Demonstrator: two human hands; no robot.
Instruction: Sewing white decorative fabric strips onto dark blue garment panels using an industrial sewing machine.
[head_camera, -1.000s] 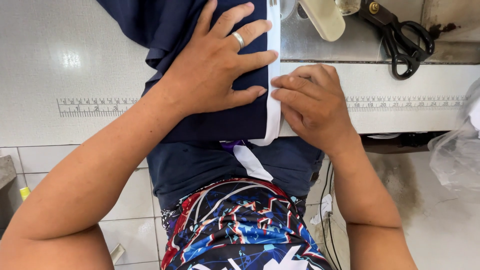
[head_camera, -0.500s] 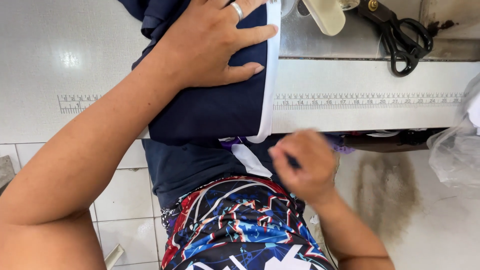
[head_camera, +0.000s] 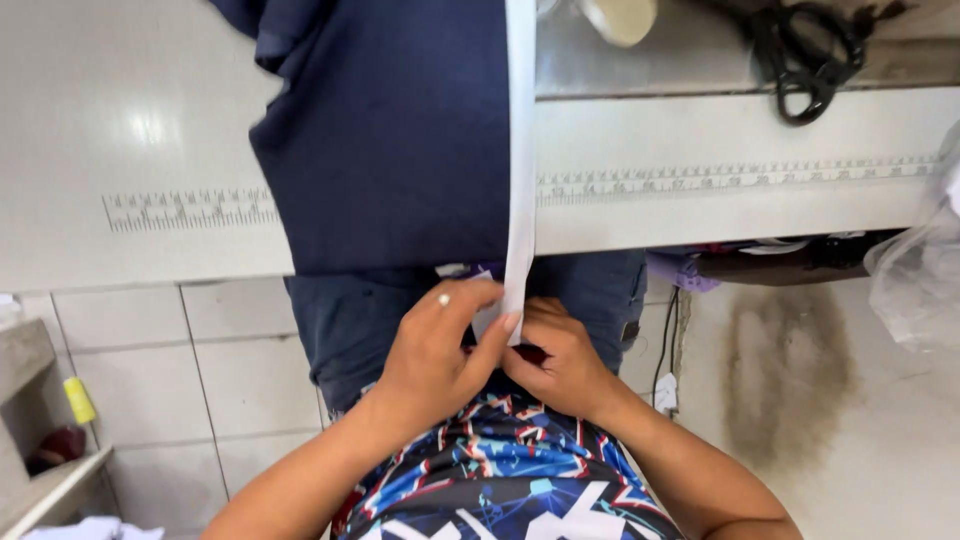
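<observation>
**Tape end pinched below the worktop edge**

While both hands meet at the lap, the left hand (head_camera: 435, 350) pinches the white tape (head_camera: 519, 170) closed, and the right hand (head_camera: 565, 360) closes on its end. Above the grip, navy fabric (head_camera: 400, 140) overhangs the worktop (head_camera: 720, 130); a tug could drag it off. Right of them hangs a clear plastic bag (head_camera: 915, 270).
</observation>
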